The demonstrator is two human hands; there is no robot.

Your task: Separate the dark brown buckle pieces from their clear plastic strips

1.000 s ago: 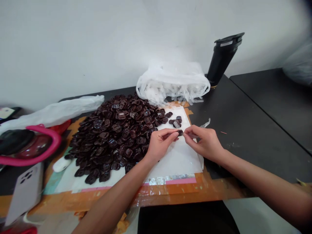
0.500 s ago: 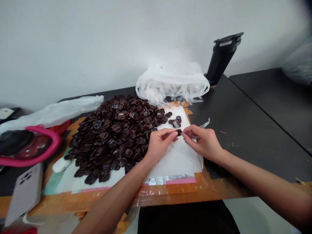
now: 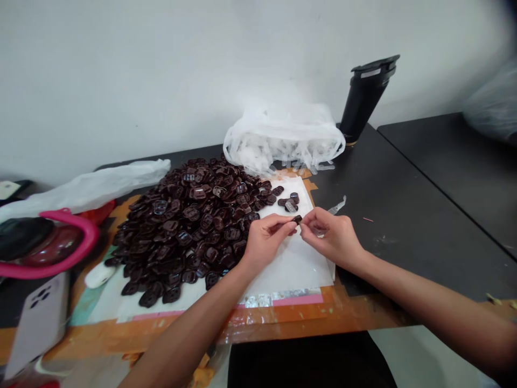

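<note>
My left hand (image 3: 269, 237) pinches a small dark brown plastic piece (image 3: 298, 219) between thumb and fingertips, above the white sheet (image 3: 301, 264). Close against the piece's right end, my right hand (image 3: 333, 234) has its thumb and forefinger pinched together; a translucent bit shows among its fingers, too small to make out. Left of both hands rises a large pile of similar glossy brown pieces (image 3: 189, 226). A few loose ones (image 3: 294, 198) lie just beyond my fingertips, one with a clear part on it.
A white plastic bag (image 3: 283, 121) spills clear strips at the back. Behind it on the right stands a black tumbler (image 3: 367, 99). A clear strip (image 3: 338, 205) lies beyond my right hand. At left are a phone (image 3: 40, 323), a white oval case (image 3: 99, 275) and a pink-handled item (image 3: 86, 237).
Both hands stay close together, with the brown piece turned slightly between the fingertips. The whole view has shifted a little.
</note>
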